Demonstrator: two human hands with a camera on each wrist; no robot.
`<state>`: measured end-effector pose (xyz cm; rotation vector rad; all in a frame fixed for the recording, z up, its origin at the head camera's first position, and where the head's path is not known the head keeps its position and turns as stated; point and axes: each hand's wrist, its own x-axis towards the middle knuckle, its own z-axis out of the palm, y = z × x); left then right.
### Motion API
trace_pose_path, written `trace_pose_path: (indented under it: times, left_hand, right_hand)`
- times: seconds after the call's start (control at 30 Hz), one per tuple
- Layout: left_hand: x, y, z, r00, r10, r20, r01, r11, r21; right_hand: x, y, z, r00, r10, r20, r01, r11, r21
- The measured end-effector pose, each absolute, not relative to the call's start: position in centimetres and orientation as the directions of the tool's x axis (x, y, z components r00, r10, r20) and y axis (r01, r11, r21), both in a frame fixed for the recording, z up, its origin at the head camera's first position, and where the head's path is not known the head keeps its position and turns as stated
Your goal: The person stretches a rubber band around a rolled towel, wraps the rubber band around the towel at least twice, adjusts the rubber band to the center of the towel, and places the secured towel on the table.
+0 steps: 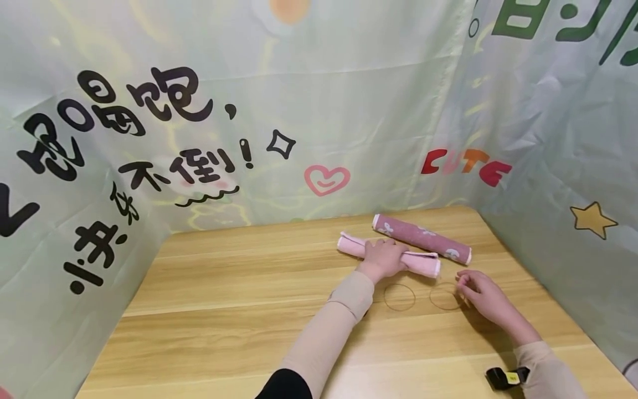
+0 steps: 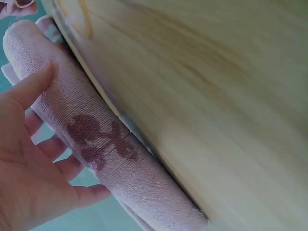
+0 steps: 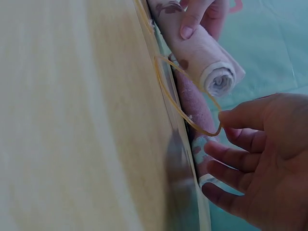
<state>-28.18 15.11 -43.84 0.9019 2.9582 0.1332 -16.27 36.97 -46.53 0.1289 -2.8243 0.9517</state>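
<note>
Fingers point(image 3: 240, 115) of the right hand point(image 1: 480, 293) are pinching a rubber band point(image 1: 445, 296) off the table point(image 1: 224, 310) — the left hand point(image 1: 382, 257) is curling over the pink rolled towel point(image 1: 421, 262) just beyond. Best keeping that roll pinned tight — stretching the band wide over its near end.

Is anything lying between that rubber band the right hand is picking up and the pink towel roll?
Nothing visible: only bare table separates the rubber band at the right hand from the pink towel roll held by the left hand.
</note>
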Motion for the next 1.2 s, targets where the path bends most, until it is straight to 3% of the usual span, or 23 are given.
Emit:
trace_pose_path:
  times: [0.4, 0.8, 0.87, 1.0, 1.2]
  left_hand:
    - [-28.0, 12.9, -43.3, -0.846, 0.532, 0.044, 0.530, 0.827, 0.190]
    - [-27.8, 9.9, -43.2, -0.868, 0.478, 0.133, 0.496, 0.824, 0.275]
    - [-27.7, 9.4, -43.2, -0.870, 0.473, 0.136, 0.492, 0.821, 0.290]
    - [-27.5, 8.3, -43.0, -0.875, 0.462, 0.145, 0.484, 0.821, 0.305]
    - [-27.4, 6.7, -43.0, -0.886, 0.436, 0.159, 0.464, 0.818, 0.341]
  right_hand:
    - [-16.0, 36.4, -46.3, -0.981, 0.052, 0.185, -0.079, 0.765, -0.639]
    - [-16.9, 35.7, -45.7, -0.976, 0.109, 0.187, -0.087, 0.596, -0.799]
    - [-17.2, 35.6, -45.6, -0.978, 0.105, 0.180, -0.103, 0.510, -0.854]
    - [-17.7, 35.0, -45.1, -0.986, 0.065, 0.154, -0.141, 0.167, -0.976]
    - [-18.9, 34.2, -44.7, -0.961, -0.176, 0.212, -0.140, -0.352, -0.926]
